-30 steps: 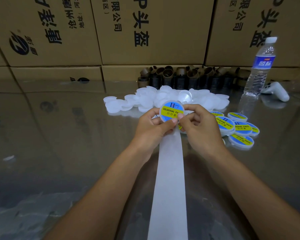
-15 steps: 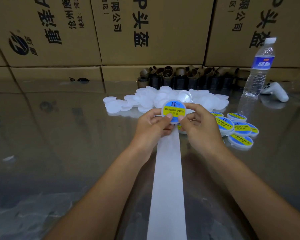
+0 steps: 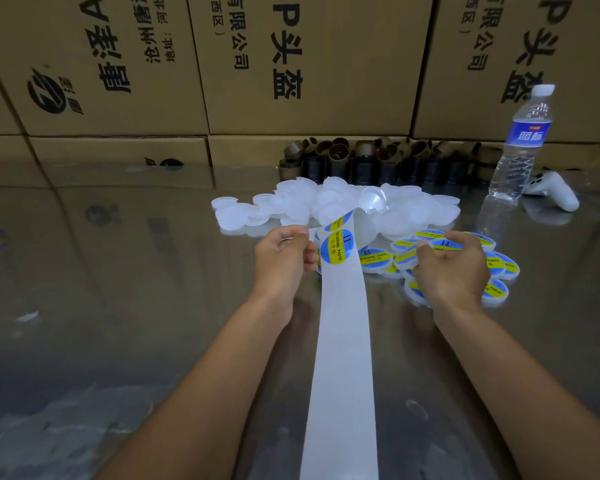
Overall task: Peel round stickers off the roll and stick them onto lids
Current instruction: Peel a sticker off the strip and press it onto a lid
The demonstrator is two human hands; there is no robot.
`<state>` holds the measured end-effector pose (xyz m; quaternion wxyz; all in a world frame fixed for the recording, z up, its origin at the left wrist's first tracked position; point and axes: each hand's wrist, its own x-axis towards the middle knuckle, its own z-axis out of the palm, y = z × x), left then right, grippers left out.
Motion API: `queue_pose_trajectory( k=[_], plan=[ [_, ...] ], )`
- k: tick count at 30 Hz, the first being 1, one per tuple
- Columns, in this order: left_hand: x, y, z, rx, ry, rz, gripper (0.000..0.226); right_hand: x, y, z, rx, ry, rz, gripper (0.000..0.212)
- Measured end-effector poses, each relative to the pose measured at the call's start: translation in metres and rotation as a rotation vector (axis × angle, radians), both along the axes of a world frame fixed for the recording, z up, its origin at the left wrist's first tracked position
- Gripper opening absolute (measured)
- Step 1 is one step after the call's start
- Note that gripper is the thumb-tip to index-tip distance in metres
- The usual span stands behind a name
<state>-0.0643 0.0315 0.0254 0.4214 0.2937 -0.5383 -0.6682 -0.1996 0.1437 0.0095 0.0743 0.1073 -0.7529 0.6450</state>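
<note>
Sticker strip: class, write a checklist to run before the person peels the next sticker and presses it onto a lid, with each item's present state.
1. Next sticker showing on the strip: ok.
2. Left hand gripping the strip edge: ok.
3. Right hand free to peel: cannot tell; it sits over the labelled lids.
4. Blank lids heaped just beyond the hands: ok.
5. A blank lid already picked up: not ok.

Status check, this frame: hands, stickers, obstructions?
Left hand pinching backing strip beside next sticker. Right hand open over labelled lids. Nothing blocking.
</note>
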Motion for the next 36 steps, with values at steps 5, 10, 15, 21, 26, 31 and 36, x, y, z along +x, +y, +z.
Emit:
queue_pose_trajectory(
  k=[5, 10, 15, 21, 26, 31, 36],
  plan=[
    [-0.005, -0.008, -0.004, -0.112, -0.095, 0.063, 0.022, 0.002, 0.002, 0.005, -0.072, 0.079, -0.102, 0.025],
    [-0.018, -0.026, -0.005, -0.146, -0.154, 0.125, 0.023, 0.017, -0.007, 0.006, -0.079, 0.298, 0.033, 0.009],
    [-0.045, -0.056, -0.002, -0.291, -0.341, 0.186, 0.019, 0.028, -0.012, -0.004, 0.137, 0.529, 0.173, 0.011],
    [-0.071, -0.093, -0.008, -0.413, -0.584, 0.252, 0.034, 0.031, -0.014, -0.008, 0.225, 0.661, 0.183, 0.017],
    [-0.086, -0.110, -0.012, -0.528, -0.665, 0.240, 0.051, 0.032, -0.015, -0.009, 0.249, 0.736, 0.168, 0.019],
    [-0.096, -0.120, -0.013, -0.511, -0.744, 0.299, 0.047, 0.030, -0.016, -0.011, 0.261, 0.752, 0.167, 0.021],
    [-0.100, -0.118, -0.012, -0.429, -0.580, 0.258, 0.035, 0.029, -0.016, -0.010, 0.250, 0.743, 0.166, 0.020]
  ],
)
